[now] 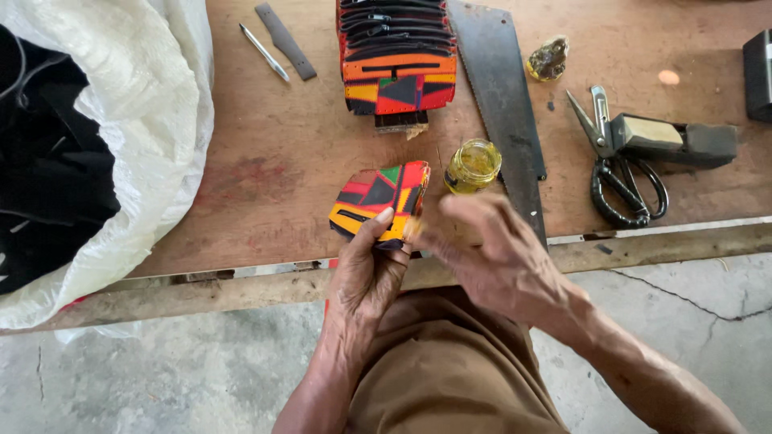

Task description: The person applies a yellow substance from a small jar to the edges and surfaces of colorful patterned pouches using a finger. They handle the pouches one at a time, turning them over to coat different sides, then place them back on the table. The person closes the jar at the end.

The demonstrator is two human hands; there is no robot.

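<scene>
Hands are working close together just above the near edge of the worn brown wooden workbench (pixel 273 161). The left hand (pixel 363 277) is gripping a small flat pouch of bright patchwork fabric in red, orange, green and black (pixel 378 199), thumb pressed over its lower edge and the fingers wrapped behind it. The right hand (pixel 490 257) is sitting just beside the pouch's right edge, fingers curled in toward it — the hand is blurred, so whether it is pinching the fabric or some small tool I cannot tell.

Just past the pouch, a small round yellow glass jar with no lid (pixel 473 165) is standing on the bench, touching or nearly touching the long dark hand-saw blade (pixel 503 96) lying lengthwise. Farther back, a stack of matching patchwork pouches (pixel 398 60) is lying in a fanned-out row. Off to the right — black-handled scissors (pixel 615 173) are lying against a dark block with a pale top face (pixel 671 138). A silver pen (pixel 264 51) and a flat grey metal strip (pixel 285 40) are lying at the back left, and a white woven sack holding black material (pixel 121 153) is filling the left side.
</scene>
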